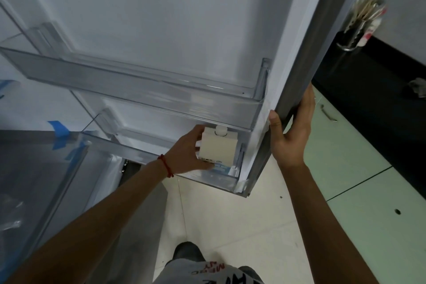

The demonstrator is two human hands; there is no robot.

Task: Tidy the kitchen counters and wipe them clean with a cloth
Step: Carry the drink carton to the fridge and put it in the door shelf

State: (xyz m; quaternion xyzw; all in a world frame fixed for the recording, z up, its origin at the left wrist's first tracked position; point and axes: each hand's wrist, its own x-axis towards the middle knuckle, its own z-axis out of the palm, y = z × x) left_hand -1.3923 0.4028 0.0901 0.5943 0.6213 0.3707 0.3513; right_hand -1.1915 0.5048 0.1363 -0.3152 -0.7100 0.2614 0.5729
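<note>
The left hand (184, 152) grips a white rectangular drink carton (217, 146), standing it in the lowest clear plastic door bin (161, 161); the right hand (291, 131) wraps thumb and fingers around the grey fridge door edge (306, 57), probably keeping it open while the carton is stowed

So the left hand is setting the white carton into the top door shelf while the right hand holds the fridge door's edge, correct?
Not quite. The head view shows the left hand setting the white carton into the lowest door shelf, not the top one. The right hand does hold the fridge door's edge.
</note>
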